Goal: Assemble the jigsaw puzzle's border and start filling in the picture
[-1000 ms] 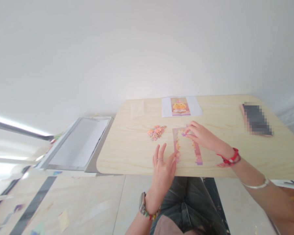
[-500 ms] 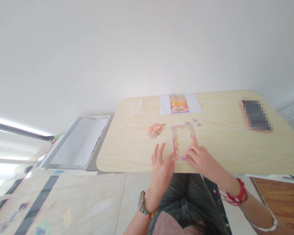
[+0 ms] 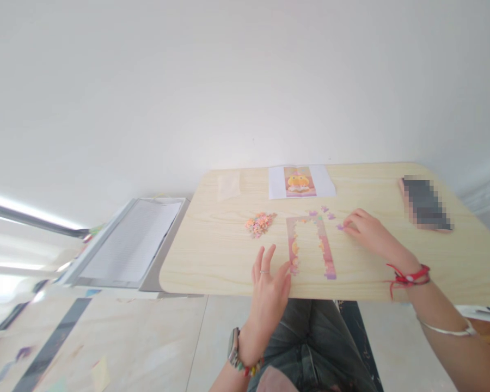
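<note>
A partly built jigsaw frame [image 3: 310,245] in pink, purple and orange lies near the front edge of the light wooden table [image 3: 212,250]. My left hand [image 3: 269,288] rests flat at the table's edge with fingers apart, its thumb against the frame's lower left corner. To the right of the frame, my right hand [image 3: 369,231] has its fingertips on a small purple puzzle piece [image 3: 340,226]. A few loose purple pieces [image 3: 324,211] lie by the frame's top right. A heap of loose pieces [image 3: 260,222] sits left of the frame.
A printed reference picture [image 3: 299,181] on white paper lies at the table's far edge, with a clear plastic bag [image 3: 228,185] to its left. A phone [image 3: 425,202] lies at the far right. A grey tray of paper [image 3: 130,242] stands left of the table.
My right hand went from the frame's top down to its bottom edge, then out to the right onto a loose purple piece. My left hand stayed in place.
</note>
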{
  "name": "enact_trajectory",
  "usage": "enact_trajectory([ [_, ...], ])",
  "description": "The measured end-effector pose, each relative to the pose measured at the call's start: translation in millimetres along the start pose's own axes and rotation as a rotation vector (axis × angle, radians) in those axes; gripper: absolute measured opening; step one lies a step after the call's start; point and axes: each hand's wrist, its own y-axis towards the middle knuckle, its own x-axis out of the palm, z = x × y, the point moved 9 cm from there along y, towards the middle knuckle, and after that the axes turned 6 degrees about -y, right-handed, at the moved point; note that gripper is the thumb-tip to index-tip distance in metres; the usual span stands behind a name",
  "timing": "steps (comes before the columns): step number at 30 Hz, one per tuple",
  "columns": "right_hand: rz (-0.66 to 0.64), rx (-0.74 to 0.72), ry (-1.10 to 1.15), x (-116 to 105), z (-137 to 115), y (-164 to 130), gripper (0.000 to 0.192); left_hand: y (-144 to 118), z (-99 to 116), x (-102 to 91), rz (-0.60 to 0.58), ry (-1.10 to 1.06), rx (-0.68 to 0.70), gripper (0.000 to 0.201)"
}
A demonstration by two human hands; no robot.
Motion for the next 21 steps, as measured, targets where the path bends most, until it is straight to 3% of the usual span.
enact_trajectory([
  [5, 0.020, -0.047, 0.065, -10, -17, 32, 0.020, 1, -1, -2.5, 0.014, 0.017, 0.005, 0.026],
  [11, -0.087, -0.093, 0.015, 13, -44, 74, 0.017, 0, -3, -3.9, 0.035, 0.024, 0.002, 0.025],
  [16, -0.129, -0.118, -0.056, 27, -52, 91, 0.013, -1, -5, -3.4, 0.037, 0.027, 0.004, 0.023],
  [21, -0.081, -0.115, -0.105, 21, -52, 96, 0.019, -2, -5, -3.9, 0.040, 0.028, 0.005, 0.022],
])
